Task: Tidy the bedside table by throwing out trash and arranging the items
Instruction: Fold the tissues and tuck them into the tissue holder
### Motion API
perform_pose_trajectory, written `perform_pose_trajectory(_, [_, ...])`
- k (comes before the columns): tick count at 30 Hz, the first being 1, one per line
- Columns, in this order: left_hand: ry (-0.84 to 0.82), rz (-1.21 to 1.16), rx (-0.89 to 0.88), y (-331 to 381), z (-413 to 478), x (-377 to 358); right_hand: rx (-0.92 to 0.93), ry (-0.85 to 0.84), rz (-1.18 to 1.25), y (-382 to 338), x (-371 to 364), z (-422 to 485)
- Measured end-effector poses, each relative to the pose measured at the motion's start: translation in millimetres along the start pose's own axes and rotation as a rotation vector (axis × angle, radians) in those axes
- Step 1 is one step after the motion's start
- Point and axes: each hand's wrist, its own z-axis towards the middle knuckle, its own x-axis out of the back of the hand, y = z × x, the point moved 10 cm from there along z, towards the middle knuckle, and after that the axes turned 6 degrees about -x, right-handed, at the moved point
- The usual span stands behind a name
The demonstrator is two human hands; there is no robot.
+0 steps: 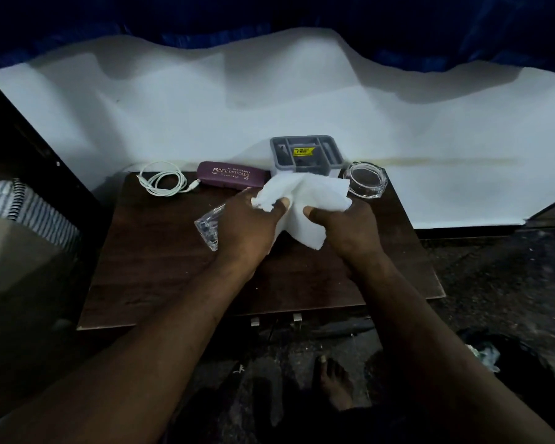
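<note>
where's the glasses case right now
In the head view, the glasses case lies at the table's back edge, left of centre, between the white cable and the grey organizer.

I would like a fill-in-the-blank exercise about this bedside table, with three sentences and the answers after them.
1. Both hands, left hand and right hand, have their grip on a white ____.
2. The coiled white cable lies to the ____ of the maroon spectacle case.
3. The yellow label sits inside the grey plastic ____, behind the tissue.

Answers: tissue; left; organiser tray
</note>
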Motion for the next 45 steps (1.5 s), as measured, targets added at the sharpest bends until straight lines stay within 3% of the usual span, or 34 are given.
perform_pose_trajectory(5, [-0.03, -0.037, -0.099, 13.1, 5.5, -5.1, 0.056, -0.031, 0.046, -13.3, 4.5, -4.3])
perform_pose_trajectory(13, [-0.039, 0.016, -0.045, -0.2, 4.9, -10.8, 0.091, -0.016, -0.09, -18.0, 8.9, -3.7])
perform_pose_trajectory(20, [-0.032, -0.047, -0.103, 12.3, 9.5, -9.0, 0.269, 0.149, -0.192, -48.2, 21.8, -15.0])
perform_pose_trajectory(25, [-0.114, -0.042, 0.137, -29.1, 1.6, -19.5, 0.121, 0.062, -0.333, -19.8, 12.8, -6.4])
perform_pose_trajectory(29, [-0.082, 0.068, 0.084, -21.3, -0.3, -17.6, 0.104, 0.115, -0.313, -15.0, 20.6, -1.1])
perform_pose_trajectory(33, [-0.031, -0.032, 0.075, -7.8, 4.5, -11.8, 0.107, 0.141, -0.18, -19.2, 27.3, -0.1])
perform_pose_trajectory(40, [-0.131, -0.036, 0.156, -30.4, -4.1, -26.1, -0.07, 0.036, -0.194, 12.0, 21.8, 10.3])
perform_pose_trajectory(45, [-0.146, -0.115, 0.149, -14.3, 4.2, -26.3, -0.019, 0.04, 0.007, -2.6, 23.4, 9.3])
